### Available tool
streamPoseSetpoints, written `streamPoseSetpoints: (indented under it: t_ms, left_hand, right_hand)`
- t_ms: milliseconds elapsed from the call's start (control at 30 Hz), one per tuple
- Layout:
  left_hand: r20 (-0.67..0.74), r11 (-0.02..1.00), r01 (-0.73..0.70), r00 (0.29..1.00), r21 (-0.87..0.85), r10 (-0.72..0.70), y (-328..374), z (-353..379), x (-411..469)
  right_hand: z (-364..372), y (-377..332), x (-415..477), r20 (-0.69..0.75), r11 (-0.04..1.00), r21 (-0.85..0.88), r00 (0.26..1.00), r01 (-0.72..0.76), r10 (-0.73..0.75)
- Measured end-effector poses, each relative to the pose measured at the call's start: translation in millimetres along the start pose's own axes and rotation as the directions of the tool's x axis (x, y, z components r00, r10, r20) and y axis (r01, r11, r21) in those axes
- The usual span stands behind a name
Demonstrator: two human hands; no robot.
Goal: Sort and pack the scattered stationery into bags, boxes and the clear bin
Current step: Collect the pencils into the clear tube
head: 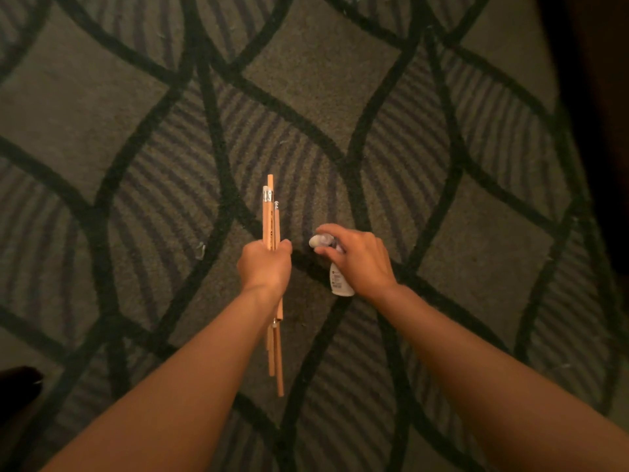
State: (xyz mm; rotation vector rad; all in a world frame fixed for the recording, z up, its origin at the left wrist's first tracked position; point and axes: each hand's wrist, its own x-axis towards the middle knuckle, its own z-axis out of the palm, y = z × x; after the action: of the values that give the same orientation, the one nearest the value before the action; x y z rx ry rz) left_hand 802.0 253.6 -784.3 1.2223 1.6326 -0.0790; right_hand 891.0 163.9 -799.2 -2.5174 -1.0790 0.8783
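Note:
My left hand [264, 265] is shut around a bundle of several orange wooden pencils [270, 216]. The pencils stick out above my fist with their eraser ends up and hang below my wrist. My right hand [357, 258] grips a small white bottle [340, 282] with a label, plus a pale rounded piece [318, 240] at my fingertips that may be its cap or an eraser. Both hands hover close together above the patterned carpet [306, 97]. No bag, box or bin is in view.
A small metal clip [200, 250] lies on the carpet left of my left hand. A dark object [18, 386] sits at the lower left edge. The carpet's edge and dark floor [599, 97] run along the right side.

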Motion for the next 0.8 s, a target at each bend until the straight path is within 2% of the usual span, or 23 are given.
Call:
streamPoseSetpoints:
  t_ms: [133, 233, 300, 367, 467, 600, 800]
  left_hand:
    - [0.004, 1.000, -0.009, 1.000, -0.022, 0.009, -2, -2, 0]
    - [0.015, 0.997, -0.037, 0.999, -0.064, 0.038, 3, -16, -12]
    - [0.021, 0.993, -0.039, 0.999, -0.107, 0.041, 9, -35, -23]
    - [0.023, 0.985, -0.019, 0.999, -0.171, 0.023, 19, -59, -40]
    - [0.024, 0.968, -0.019, 0.999, -0.250, 0.026, 48, -93, -77]
    - [-0.069, 0.915, -0.042, 0.997, -0.402, 0.015, 103, -133, -139]
    - [-0.197, 0.765, -0.119, 0.980, -0.633, -0.010, 184, -223, -263]
  right_hand:
    - [4, -12, 2, -0.097, 1.000, 0.024, 0.995, 0.018, -0.016]
    - [-4, -26, -1, -0.200, 0.991, 0.117, 0.976, -0.062, 0.084]
    - [-17, -44, -5, -0.206, 0.972, 0.210, 0.967, -0.105, 0.149]
    - [-38, -66, -12, -0.219, 0.954, 0.273, 0.957, -0.125, 0.188]
    - [-83, -109, -28, -0.331, 0.929, 0.350, 0.913, -0.116, 0.239]
    - [-161, -175, -53, -0.360, 0.932, 0.361, 0.918, -0.029, 0.168]
    - [-290, -265, -124, -0.366, 0.942, 0.286, 0.929, 0.173, -0.060]
